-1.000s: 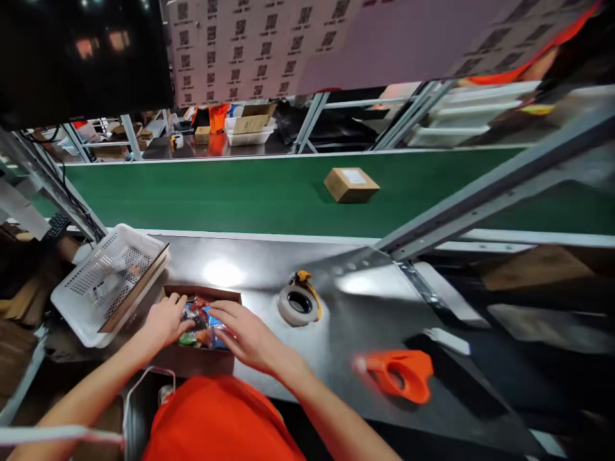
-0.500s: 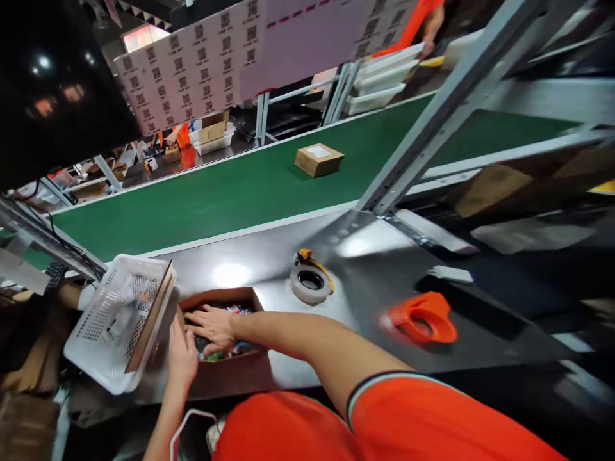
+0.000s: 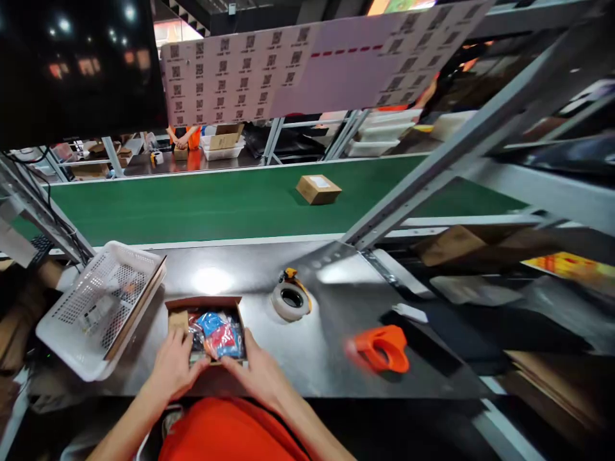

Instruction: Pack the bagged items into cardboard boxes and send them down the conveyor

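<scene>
An open cardboard box (image 3: 239,306) stands on the metal table (image 3: 259,262), filled with small plastic-wrapped items (image 3: 221,333) in blue, red and dark colours. My left hand (image 3: 173,366) grips the box at its near left corner, fingers over the edge. On the near right side, my right hand (image 3: 259,371) holds the wall, its thumb at the front edge. Right of the box lies a roll of clear tape (image 3: 291,301) with a yellow piece. Farther right is an orange tape dispenser (image 3: 384,349).
A white perforated basket (image 3: 72,320) with small bags and a cardboard sheet sits at the left. Behind the table runs a green conveyor (image 3: 192,208) carrying a closed carton (image 3: 318,190). A slanted metal post (image 3: 408,179) rises at the right. Another person's hands (image 3: 181,139) are beyond the conveyor.
My right hand has come out of the box to its right side, uncovering the items. My left hand has shifted to the near left corner. The camera view has levelled and turned.
</scene>
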`<move>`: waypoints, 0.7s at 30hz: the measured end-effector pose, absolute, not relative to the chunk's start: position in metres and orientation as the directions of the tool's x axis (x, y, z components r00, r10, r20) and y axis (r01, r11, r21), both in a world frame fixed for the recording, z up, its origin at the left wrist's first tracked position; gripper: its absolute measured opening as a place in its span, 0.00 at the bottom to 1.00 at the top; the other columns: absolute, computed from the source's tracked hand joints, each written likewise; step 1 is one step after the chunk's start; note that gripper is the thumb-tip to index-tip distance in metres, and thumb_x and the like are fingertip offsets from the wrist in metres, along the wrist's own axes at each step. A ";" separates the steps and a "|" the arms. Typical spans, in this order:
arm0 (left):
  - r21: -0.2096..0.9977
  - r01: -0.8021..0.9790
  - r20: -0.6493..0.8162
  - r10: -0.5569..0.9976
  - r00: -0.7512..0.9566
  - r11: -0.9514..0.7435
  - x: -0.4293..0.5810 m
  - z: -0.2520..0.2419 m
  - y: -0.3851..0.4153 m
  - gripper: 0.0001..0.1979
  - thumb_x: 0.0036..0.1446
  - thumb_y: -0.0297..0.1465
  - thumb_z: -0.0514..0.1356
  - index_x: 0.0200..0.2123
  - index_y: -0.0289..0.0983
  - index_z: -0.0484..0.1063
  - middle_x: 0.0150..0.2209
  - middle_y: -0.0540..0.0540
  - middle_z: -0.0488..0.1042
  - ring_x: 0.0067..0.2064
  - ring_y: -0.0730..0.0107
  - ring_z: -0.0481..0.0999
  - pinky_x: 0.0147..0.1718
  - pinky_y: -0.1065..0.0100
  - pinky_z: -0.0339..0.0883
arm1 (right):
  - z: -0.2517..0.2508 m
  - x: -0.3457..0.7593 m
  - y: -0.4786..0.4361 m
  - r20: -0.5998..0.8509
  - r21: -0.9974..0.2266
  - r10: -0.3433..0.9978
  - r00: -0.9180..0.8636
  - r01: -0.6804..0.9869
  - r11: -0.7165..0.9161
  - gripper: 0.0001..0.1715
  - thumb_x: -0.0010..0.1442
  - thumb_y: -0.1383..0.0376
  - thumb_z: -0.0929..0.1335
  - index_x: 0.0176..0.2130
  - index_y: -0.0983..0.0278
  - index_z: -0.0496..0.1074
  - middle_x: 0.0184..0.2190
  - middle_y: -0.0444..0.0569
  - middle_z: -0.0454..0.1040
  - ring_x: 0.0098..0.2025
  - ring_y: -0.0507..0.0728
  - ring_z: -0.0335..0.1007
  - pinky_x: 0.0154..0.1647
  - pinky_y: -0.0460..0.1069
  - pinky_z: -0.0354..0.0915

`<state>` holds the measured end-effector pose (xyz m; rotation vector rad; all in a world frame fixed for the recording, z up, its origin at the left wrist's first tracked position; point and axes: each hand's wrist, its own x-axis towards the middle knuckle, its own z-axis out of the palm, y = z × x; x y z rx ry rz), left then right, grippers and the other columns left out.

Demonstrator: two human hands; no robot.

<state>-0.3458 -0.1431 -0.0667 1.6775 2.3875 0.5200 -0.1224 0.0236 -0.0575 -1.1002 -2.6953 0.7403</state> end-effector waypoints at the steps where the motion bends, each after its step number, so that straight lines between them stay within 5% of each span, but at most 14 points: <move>1: 0.340 0.905 -0.001 0.962 -0.273 0.257 -0.347 -0.061 -0.140 0.33 0.67 0.55 0.58 0.60 0.36 0.78 0.57 0.30 0.78 0.58 0.40 0.78 0.58 0.46 0.74 | -0.058 -0.128 0.019 -0.111 -0.451 0.619 -0.778 0.594 0.666 0.45 0.63 0.46 0.72 0.70 0.66 0.70 0.61 0.68 0.78 0.63 0.77 0.76 0.57 0.67 0.76; 4: 0.243 0.950 -0.122 0.978 -0.169 0.195 -0.360 -0.049 -0.122 0.32 0.68 0.55 0.57 0.60 0.38 0.79 0.54 0.32 0.81 0.54 0.43 0.81 0.55 0.49 0.76 | -0.049 -0.158 0.023 -0.199 -0.340 0.481 -0.854 0.520 0.783 0.40 0.49 0.44 0.81 0.53 0.65 0.83 0.51 0.69 0.83 0.56 0.81 0.79 0.54 0.68 0.77; 7: 0.157 0.982 -0.064 0.993 -0.101 0.110 -0.379 -0.051 -0.099 0.27 0.70 0.49 0.58 0.62 0.39 0.79 0.56 0.32 0.82 0.56 0.44 0.82 0.56 0.48 0.75 | -0.043 -0.183 0.045 -0.163 -0.352 0.515 -0.841 0.538 0.766 0.23 0.52 0.46 0.80 0.37 0.61 0.84 0.37 0.61 0.84 0.45 0.76 0.82 0.50 0.67 0.77; 11: 0.044 0.994 0.233 0.967 -0.103 0.096 -0.396 -0.068 -0.075 0.34 0.67 0.48 0.63 0.69 0.38 0.73 0.72 0.28 0.68 0.74 0.32 0.64 0.72 0.31 0.54 | -0.062 -0.192 0.058 0.003 -0.407 0.705 -0.709 0.644 0.648 0.21 0.62 0.51 0.76 0.49 0.60 0.81 0.50 0.60 0.82 0.54 0.73 0.79 0.54 0.64 0.76; 14: 0.071 0.977 0.275 0.938 -0.213 0.201 -0.394 -0.081 -0.075 0.46 0.63 0.56 0.64 0.74 0.31 0.65 0.72 0.24 0.66 0.74 0.29 0.62 0.73 0.27 0.47 | -0.088 -0.185 0.053 0.065 -0.454 0.796 -0.602 0.693 0.560 0.42 0.61 0.48 0.77 0.67 0.60 0.70 0.65 0.63 0.73 0.66 0.75 0.70 0.63 0.67 0.73; 16: 0.139 0.968 0.231 0.944 -0.236 0.208 -0.388 -0.089 -0.088 0.41 0.68 0.53 0.61 0.73 0.31 0.66 0.69 0.26 0.72 0.70 0.37 0.70 0.73 0.34 0.54 | -0.102 -0.178 0.050 0.135 -0.481 0.816 -0.562 0.683 0.550 0.55 0.61 0.47 0.76 0.75 0.65 0.57 0.74 0.69 0.60 0.75 0.78 0.58 0.70 0.72 0.65; 18: 0.211 0.962 0.181 0.961 -0.211 0.171 -0.381 -0.096 -0.106 0.31 0.73 0.46 0.56 0.70 0.34 0.71 0.67 0.30 0.75 0.68 0.45 0.74 0.71 0.44 0.64 | -0.108 -0.172 0.052 0.209 -0.477 0.735 -0.645 0.589 0.652 0.58 0.64 0.47 0.74 0.77 0.69 0.52 0.77 0.73 0.52 0.79 0.80 0.46 0.75 0.77 0.54; 21: 0.262 0.956 0.118 0.978 -0.170 0.135 -0.376 -0.102 -0.129 0.25 0.76 0.39 0.52 0.69 0.41 0.74 0.70 0.35 0.72 0.70 0.48 0.72 0.67 0.47 0.70 | -0.104 -0.171 0.066 0.138 -0.414 0.375 -0.917 0.291 0.862 0.57 0.64 0.44 0.73 0.77 0.69 0.56 0.79 0.73 0.49 0.81 0.81 0.40 0.76 0.81 0.40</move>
